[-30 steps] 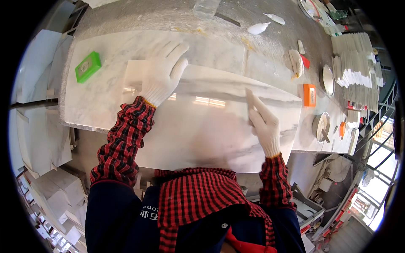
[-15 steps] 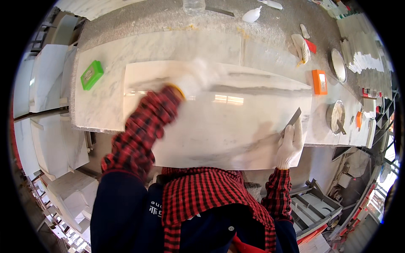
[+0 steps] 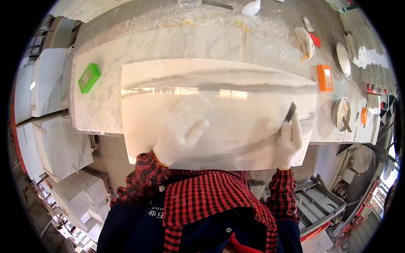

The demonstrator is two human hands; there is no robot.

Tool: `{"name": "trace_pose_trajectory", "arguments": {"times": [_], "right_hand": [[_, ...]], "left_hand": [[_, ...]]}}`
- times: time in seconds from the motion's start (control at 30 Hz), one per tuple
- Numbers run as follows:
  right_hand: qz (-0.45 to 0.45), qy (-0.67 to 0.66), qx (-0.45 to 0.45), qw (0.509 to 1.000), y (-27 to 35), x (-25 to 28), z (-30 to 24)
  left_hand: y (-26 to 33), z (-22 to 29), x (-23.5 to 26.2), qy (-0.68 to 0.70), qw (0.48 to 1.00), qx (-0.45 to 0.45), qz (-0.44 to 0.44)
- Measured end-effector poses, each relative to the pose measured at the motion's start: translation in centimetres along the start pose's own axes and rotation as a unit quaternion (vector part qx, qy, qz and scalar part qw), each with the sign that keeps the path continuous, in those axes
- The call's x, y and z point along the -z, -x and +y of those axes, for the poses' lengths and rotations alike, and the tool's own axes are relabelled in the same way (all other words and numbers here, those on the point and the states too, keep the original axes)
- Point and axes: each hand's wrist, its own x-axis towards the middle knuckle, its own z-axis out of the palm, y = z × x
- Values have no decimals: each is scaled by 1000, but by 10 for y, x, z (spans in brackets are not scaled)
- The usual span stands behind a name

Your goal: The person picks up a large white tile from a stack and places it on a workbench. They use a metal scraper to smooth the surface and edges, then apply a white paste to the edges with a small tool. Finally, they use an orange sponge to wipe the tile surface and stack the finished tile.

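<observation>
A polished white marble slab (image 3: 236, 122) with grey veins lies in front of me, its near edge against my checked apron. Over its left part is my left hand (image 3: 179, 133) in a white knit glove, thumb apart from the fingers. The fingertips are smeared by motion, and I see nothing held in them. Near the slab's right edge my right hand (image 3: 290, 143), gloved too, is closed round a putty knife (image 3: 290, 112). Its dark blade points up and away from me, while the handle is hidden by the glove.
A green box (image 3: 89, 78) sits left of the slab, an orange box (image 3: 325, 78) right of it. Farther right stands a bowl (image 3: 341, 114) of pale paste with a tool in it. Behind are a spare glove (image 3: 304, 42), a white bowl (image 3: 344, 60) and a white squeeze bottle (image 3: 252, 7).
My left hand has swept back across the slab from its far side toward me. The right hand stays near the right edge, with the putty knife tilted slightly differently.
</observation>
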Motion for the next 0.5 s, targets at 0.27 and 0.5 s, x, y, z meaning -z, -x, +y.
{"name": "trace_pose_trajectory", "arguments": {"times": [0.27,0.5], "right_hand": [[-274,-80,101,953,61,-67,-63],[-376,-282,-66,880,90,-109,-89]], "left_hand": [[25,45,3,295,876,376,-65],[64,35,12,369,866,315,-123]]}}
